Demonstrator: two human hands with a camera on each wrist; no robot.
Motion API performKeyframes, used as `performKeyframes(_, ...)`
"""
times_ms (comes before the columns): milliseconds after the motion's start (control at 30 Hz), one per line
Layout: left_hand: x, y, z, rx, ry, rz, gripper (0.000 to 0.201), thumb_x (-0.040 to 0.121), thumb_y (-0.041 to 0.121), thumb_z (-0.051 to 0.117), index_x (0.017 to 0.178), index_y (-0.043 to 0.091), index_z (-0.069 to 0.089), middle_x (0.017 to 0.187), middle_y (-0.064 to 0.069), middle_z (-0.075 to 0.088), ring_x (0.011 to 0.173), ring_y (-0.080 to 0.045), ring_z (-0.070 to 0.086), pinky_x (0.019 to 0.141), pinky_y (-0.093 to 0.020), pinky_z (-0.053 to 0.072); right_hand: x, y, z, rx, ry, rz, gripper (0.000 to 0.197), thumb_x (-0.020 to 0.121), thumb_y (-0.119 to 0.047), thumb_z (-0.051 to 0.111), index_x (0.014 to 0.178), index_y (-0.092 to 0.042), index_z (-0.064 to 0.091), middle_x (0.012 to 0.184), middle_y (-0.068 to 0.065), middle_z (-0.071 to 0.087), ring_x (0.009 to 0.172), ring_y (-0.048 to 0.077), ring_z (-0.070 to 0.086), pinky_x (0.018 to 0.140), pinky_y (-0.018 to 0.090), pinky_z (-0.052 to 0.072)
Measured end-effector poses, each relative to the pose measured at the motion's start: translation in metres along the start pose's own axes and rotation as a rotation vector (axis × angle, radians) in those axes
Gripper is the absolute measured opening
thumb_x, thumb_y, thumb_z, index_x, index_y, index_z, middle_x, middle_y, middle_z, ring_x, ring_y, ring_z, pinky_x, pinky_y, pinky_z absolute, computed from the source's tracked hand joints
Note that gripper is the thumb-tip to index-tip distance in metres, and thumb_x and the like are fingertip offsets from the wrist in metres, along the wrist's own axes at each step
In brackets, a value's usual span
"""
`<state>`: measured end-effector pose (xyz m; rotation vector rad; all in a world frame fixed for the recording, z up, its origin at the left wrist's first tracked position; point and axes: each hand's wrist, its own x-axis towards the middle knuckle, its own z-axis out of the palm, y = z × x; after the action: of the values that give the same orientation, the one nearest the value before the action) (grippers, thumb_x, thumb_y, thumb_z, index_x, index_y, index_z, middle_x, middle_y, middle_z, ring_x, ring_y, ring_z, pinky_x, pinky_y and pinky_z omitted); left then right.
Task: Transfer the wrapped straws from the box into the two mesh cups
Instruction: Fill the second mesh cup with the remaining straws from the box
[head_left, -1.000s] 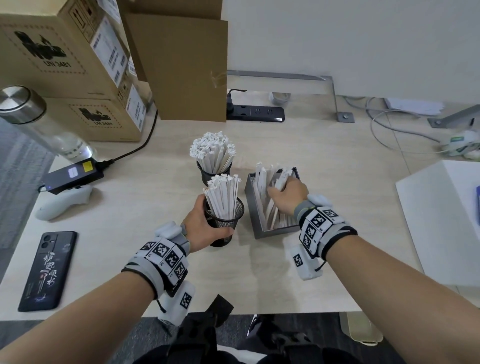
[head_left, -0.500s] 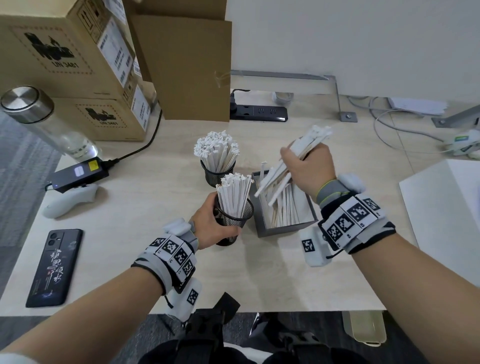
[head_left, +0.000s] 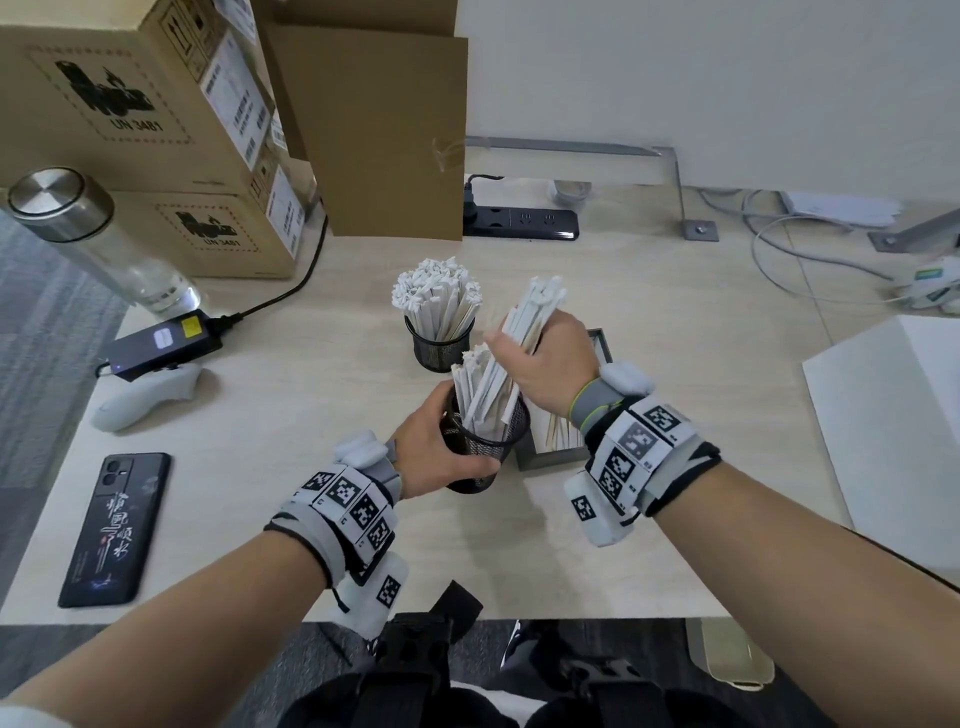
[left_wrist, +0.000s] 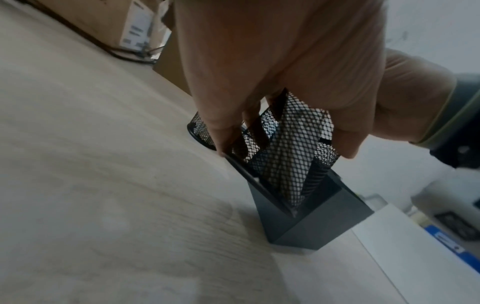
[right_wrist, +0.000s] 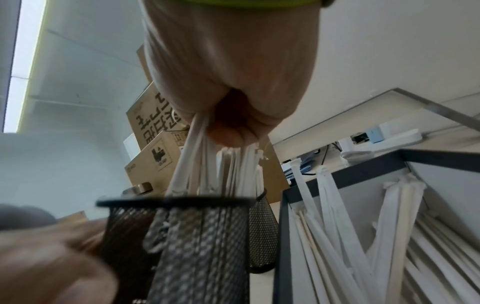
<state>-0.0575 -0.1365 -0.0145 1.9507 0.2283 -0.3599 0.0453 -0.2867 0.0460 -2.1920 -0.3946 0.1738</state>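
Observation:
My left hand (head_left: 441, 447) grips the near black mesh cup (head_left: 493, 447), tilted a little and part full of wrapped straws. My right hand (head_left: 545, 364) holds a bundle of white wrapped straws (head_left: 530, 317) in a fist, their lower ends inside that cup. In the right wrist view the bundle (right_wrist: 207, 168) drops past the cup rim (right_wrist: 176, 200). The far mesh cup (head_left: 439, 345) stands packed with straws. The grey box (head_left: 556, 460) sits right of the near cup, mostly hidden by my right wrist; several straws (right_wrist: 363, 226) lie in it. The left wrist view shows my fingers (left_wrist: 259, 82) round the mesh cup (left_wrist: 285, 144).
Cardboard boxes (head_left: 156, 130) stand at the back left, a power strip (head_left: 524, 223) behind the cups. A bottle (head_left: 78, 223), a charger brick (head_left: 161, 343), a white controller (head_left: 145, 400) and a phone (head_left: 117, 525) lie left. A white board (head_left: 893, 431) lies right, cables (head_left: 805, 260) beyond it.
My right hand lifted a bundle of straws out of the grey box, swung it left and lowered its ends into the near cup. My left hand kept hold of that cup.

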Motion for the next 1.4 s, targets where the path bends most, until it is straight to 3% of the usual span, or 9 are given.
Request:
performKeyframes(233, 0.006, 0.004, -0.002, -0.082, 0.106, -0.018, 0.088, 0.050, 0.040, 0.086, 0.128, 0.035, 0.044, 0.111, 0.017, 0.065, 0.102, 0.000, 0.062, 0.091, -0.031, 0.051, -0.012, 0.001, 0.019, -0.043, 0.051, -0.112, 0.057, 0.065, -0.056, 0.062, 0.108, -0.019, 0.060, 0.113, -0.005, 0.057, 0.107, 0.016, 0.052, 0.094, 0.031, 0.040)
performKeyframes(367, 0.003, 0.001, -0.008, -0.038, 0.097, -0.005, 0.090, 0.055, 0.032, 0.089, 0.132, 0.034, 0.041, 0.111, 0.021, 0.063, 0.101, 0.007, 0.059, 0.089, -0.026, 0.049, -0.007, 0.003, 0.009, 0.125, 0.107, -0.051, 0.068, 0.076, -0.041, 0.069, 0.136, -0.019, 0.044, 0.137, -0.003, 0.047, 0.124, 0.014, 0.047, 0.103, 0.033, 0.042)
performKeyframes(533, 0.002, 0.002, -0.004, -0.027, 0.092, -0.007, 0.086, 0.050, 0.041, 0.084, 0.125, 0.038, 0.042, 0.106, 0.019, 0.066, 0.098, 0.000, 0.063, 0.088, -0.032, 0.052, -0.008, 0.006, 0.015, -0.244, -0.113, -0.334, 0.070, 0.088, -0.043, 0.054, 0.147, -0.010, 0.034, 0.154, 0.008, 0.035, 0.143, 0.021, 0.028, 0.118, 0.035, 0.022)
performKeyframes(633, 0.004, 0.003, -0.004, -0.041, 0.097, -0.014, 0.085, 0.053, 0.040, 0.085, 0.125, 0.038, 0.042, 0.106, 0.016, 0.066, 0.098, -0.003, 0.063, 0.088, -0.033, 0.053, -0.017, 0.017, 0.028, -0.318, -0.217, -0.348, 0.066, 0.090, -0.044, 0.051, 0.144, -0.008, 0.039, 0.151, 0.010, 0.039, 0.143, 0.026, 0.031, 0.117, 0.043, 0.025)
performKeyframes(767, 0.005, -0.002, -0.009, -0.025, 0.111, -0.043, 0.095, 0.051, 0.041, 0.085, 0.133, 0.034, 0.038, 0.114, 0.017, 0.062, 0.103, -0.003, 0.060, 0.091, -0.028, 0.048, -0.013, 0.027, 0.018, -0.138, -0.026, -0.194, 0.051, 0.094, -0.036, 0.049, 0.138, -0.011, 0.048, 0.145, 0.007, 0.047, 0.136, 0.019, 0.039, 0.114, 0.033, 0.027)
performKeyframes(933, 0.008, -0.007, -0.013, -0.020, 0.126, -0.081, 0.093, 0.052, 0.034, 0.090, 0.132, 0.028, 0.043, 0.120, 0.011, 0.059, 0.109, -0.010, 0.056, 0.093, -0.027, 0.044, -0.005, 0.052, -0.008, -0.053, 0.177, 0.336, 0.007, 0.091, -0.024, 0.052, 0.093, -0.021, 0.057, 0.089, -0.003, 0.063, 0.082, 0.018, 0.058, 0.073, 0.029, 0.046)
performKeyframes(1100, 0.010, -0.014, -0.006, -0.030, 0.167, -0.119, 0.099, 0.058, 0.026, 0.092, 0.139, 0.021, 0.035, 0.121, 0.013, 0.054, 0.110, -0.007, 0.051, 0.095, -0.024, 0.039, -0.007, 0.068, -0.009, -0.208, -0.058, 0.634, 0.027, 0.085, -0.033, 0.050, 0.064, -0.017, 0.052, 0.063, 0.003, 0.060, 0.067, 0.029, 0.068, 0.064, 0.035, 0.058)
performKeyframes(1300, 0.008, -0.023, -0.002, 0.007, 0.175, -0.150, 0.101, 0.061, 0.031, 0.091, 0.141, 0.020, 0.030, 0.123, 0.014, 0.050, 0.112, -0.006, 0.047, 0.094, -0.023, 0.036, -0.001, 0.075, 0.007, -0.032, -0.104, 0.644, 0.050, 0.075, -0.045, 0.070, 0.115, -0.017, 0.060, 0.100, -0.001, 0.067, 0.092, 0.021, 0.064, 0.079, 0.028, 0.048)
performKeyframes(1400, 0.008, -0.024, -0.003, 0.021, 0.178, -0.153, 0.102, 0.060, 0.029, 0.091, 0.141, 0.020, 0.030, 0.121, 0.013, 0.051, 0.111, -0.007, 0.048, 0.093, -0.022, 0.036, 0.001, 0.074, 0.015, 0.040, -0.137, 0.617, 0.034, 0.080, -0.032, 0.070, 0.111, -0.021, 0.060, 0.096, -0.006, 0.064, 0.089, 0.018, 0.061, 0.079, 0.026, 0.045)
